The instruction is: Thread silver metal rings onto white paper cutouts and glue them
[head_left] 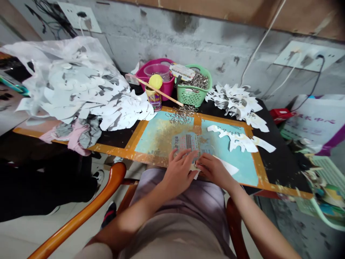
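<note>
My left hand (179, 172) lies with spread fingers on a printed, patterned paper sheet (185, 142), which rests on a teal board (221, 144) smeared with yellowish glue. My right hand (214, 171) curls beside it at the sheet's lower edge, fingertips against a white paper cutout (226, 166) partly hidden beneath them. I cannot tell whether those fingers grip it. Further up the board lies a long white cutout (237, 141), and a small heap of metal rings (182, 115) sits at the board's far edge.
A white cutout pile (81, 84) and clothing lie left on the orange-taped black table (280, 169). Behind stand a green basket of rings (192, 86), a magenta tub (164, 84), a yellow-capped glue bottle (153, 93) with a wooden stick, and more cutouts (233, 100). A wooden chair arm (88, 205) curves below.
</note>
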`<state>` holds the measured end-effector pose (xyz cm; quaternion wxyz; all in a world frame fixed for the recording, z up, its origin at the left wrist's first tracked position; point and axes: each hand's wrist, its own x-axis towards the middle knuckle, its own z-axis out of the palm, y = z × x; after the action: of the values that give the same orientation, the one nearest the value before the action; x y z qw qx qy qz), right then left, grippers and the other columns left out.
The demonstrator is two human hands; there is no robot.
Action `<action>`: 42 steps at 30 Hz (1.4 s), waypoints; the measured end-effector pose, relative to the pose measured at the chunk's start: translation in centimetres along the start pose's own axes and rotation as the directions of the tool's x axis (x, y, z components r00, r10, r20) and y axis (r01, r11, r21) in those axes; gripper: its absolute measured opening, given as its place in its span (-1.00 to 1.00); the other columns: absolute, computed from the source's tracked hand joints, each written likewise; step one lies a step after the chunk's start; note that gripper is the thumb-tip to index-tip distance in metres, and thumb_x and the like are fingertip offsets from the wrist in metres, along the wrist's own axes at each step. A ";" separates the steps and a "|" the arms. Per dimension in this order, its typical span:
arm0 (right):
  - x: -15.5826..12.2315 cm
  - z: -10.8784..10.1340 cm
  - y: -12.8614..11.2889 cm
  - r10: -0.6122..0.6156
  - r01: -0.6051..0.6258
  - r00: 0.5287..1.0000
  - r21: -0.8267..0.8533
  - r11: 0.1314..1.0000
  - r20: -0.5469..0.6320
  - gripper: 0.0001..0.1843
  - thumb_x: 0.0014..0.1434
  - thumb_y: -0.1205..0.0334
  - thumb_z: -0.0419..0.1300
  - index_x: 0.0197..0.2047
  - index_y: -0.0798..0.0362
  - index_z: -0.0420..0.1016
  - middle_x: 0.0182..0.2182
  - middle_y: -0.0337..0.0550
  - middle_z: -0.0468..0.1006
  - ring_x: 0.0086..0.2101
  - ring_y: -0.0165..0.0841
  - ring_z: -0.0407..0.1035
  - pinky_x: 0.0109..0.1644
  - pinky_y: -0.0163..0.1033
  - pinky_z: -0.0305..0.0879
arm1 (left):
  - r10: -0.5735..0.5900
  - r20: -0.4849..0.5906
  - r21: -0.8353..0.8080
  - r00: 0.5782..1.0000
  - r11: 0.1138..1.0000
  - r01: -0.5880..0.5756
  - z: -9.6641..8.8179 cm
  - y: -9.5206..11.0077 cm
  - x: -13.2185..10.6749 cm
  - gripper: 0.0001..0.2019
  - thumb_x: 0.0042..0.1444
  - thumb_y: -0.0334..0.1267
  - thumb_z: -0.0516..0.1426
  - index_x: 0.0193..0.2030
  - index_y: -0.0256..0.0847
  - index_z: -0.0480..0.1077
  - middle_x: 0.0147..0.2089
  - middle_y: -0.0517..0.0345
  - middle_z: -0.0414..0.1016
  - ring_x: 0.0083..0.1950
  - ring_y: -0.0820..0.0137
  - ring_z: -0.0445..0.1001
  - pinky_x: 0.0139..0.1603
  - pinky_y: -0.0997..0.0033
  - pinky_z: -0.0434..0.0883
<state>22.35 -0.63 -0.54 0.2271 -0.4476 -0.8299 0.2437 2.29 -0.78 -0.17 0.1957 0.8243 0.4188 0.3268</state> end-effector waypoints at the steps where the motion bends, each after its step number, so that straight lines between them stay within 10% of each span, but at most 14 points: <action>1: -0.2 0.1 0.0 0.014 -0.014 1.000 0.013 1.000 -0.004 -0.83 0.37 0.34 0.03 -0.20 0.03 0.44 -0.24 -0.10 0.43 -0.22 -0.28 0.35 -0.14 -0.19 0.30 | 0.017 0.065 -0.010 0.998 1.000 -0.016 0.5 -0.3 0.6 -0.46 0.15 -0.33 0.21 0.27 -0.14 0.22 0.11 -0.02 0.53 0.24 0.13 0.37 0.38 -0.11 -0.01; 12: -2.1 0.9 0.3 -0.031 0.032 0.996 0.011 0.999 -0.078 -0.83 0.34 0.37 0.01 -0.18 0.00 0.41 -0.27 -0.07 0.43 -0.23 -0.22 0.34 -0.15 -0.13 0.33 | 0.112 0.230 -0.058 0.967 0.993 -0.101 1.8 -3.3 1.6 -0.80 0.16 -0.31 0.21 -0.07 -0.03 0.49 -0.11 0.12 0.61 0.27 0.10 0.30 0.42 -0.22 -0.15; 18: -1.7 -1.0 0.7 -0.029 0.033 0.999 0.141 0.989 -0.035 -0.67 0.20 0.48 0.05 -0.03 -0.01 0.43 -0.14 -0.05 0.43 -0.20 -0.26 0.39 -0.17 -0.18 0.40 | 0.163 0.113 0.041 0.980 0.985 -0.169 2.1 -2.8 0.9 -0.85 0.25 -0.26 0.15 -0.28 -0.06 0.56 0.02 0.10 0.53 0.25 0.17 0.31 0.43 -0.25 -0.23; 27: -1.1 -0.9 1.8 -0.210 0.226 0.972 -0.181 0.957 0.105 -0.77 0.40 0.29 0.01 -0.16 0.07 0.50 -0.28 -0.05 0.49 -0.25 -0.24 0.35 -0.18 -0.16 0.35 | 0.289 0.108 0.094 0.951 0.950 -0.299 2.1 -3.1 0.4 -0.81 0.30 -0.30 0.09 -0.22 -0.02 0.55 -0.06 0.17 0.60 0.23 0.20 0.35 0.45 -0.23 -0.25; 33: -2.7 0.2 3.0 -0.290 0.268 0.957 -0.336 0.903 -0.015 -0.78 0.38 0.32 0.02 -0.05 0.10 0.48 -0.24 0.03 0.50 -0.26 -0.21 0.35 -0.21 -0.12 0.38 | 0.278 0.086 0.080 0.957 0.955 -0.285 2.3 -3.5 0.6 -0.85 0.28 -0.26 0.13 -0.20 -0.04 0.56 -0.17 0.20 0.64 0.25 0.10 0.34 0.42 -0.36 -0.39; 42: -3.0 -0.2 1.6 -0.131 0.145 0.970 0.055 0.988 -0.203 -0.55 0.30 0.45 -0.02 0.21 -0.04 0.32 -0.01 0.02 0.49 -0.07 -0.19 0.40 -0.01 -0.01 0.39 | 0.337 0.173 0.175 0.926 0.914 -0.365 1.8 -3.0 0.8 -0.82 0.28 -0.33 0.11 -0.16 -0.03 0.55 -0.13 0.18 0.61 0.28 0.05 0.31 0.41 -0.41 -0.31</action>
<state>24.98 -2.43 -1.80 0.3408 -0.4025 -0.8232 0.2100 2.19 1.48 -2.95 0.0768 0.9226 0.2803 0.2537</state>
